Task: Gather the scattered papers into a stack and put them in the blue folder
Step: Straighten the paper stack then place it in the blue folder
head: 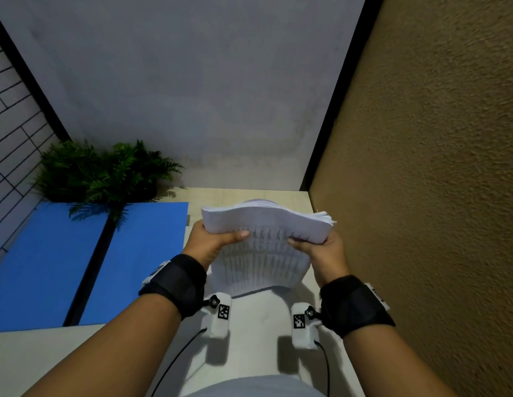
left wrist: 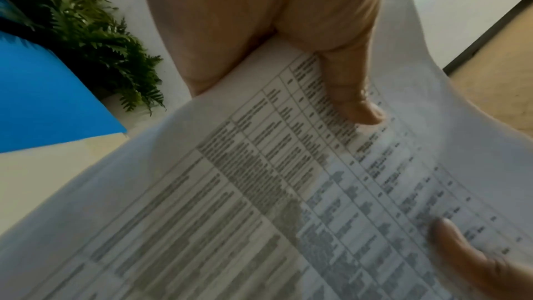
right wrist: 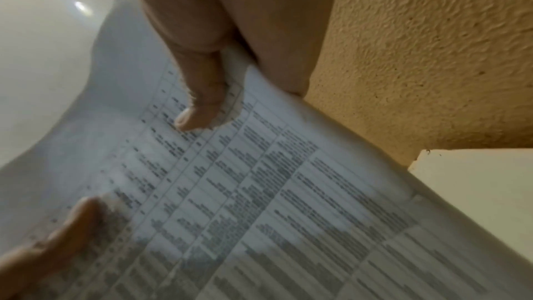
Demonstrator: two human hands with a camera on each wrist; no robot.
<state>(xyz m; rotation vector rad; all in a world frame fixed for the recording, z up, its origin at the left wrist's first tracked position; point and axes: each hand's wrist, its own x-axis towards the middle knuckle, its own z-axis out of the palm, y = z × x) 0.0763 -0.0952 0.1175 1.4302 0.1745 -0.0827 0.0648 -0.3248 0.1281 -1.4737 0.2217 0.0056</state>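
A thick stack of printed papers [head: 263, 247] with tables of text is held upright above the table, its top bending away from me. My left hand [head: 215, 239] grips its left edge, thumb across the front sheet. My right hand [head: 318, 245] grips the right edge the same way. The left wrist view has the papers [left wrist: 259, 191] under the left thumb [left wrist: 354, 99]. The right wrist view has the papers [right wrist: 259, 191] under the right thumb [right wrist: 199, 108]. The blue folder [head: 77, 262] lies open and flat on the table to the left, with a dark spine down its middle.
A green fern plant [head: 100, 173] stands at the back left, overhanging the folder's far edge. A textured tan wall [head: 421, 167] rises close on the right. A grey panel [head: 192, 81] closes the back. The pale table [head: 258, 325] shows under the papers.
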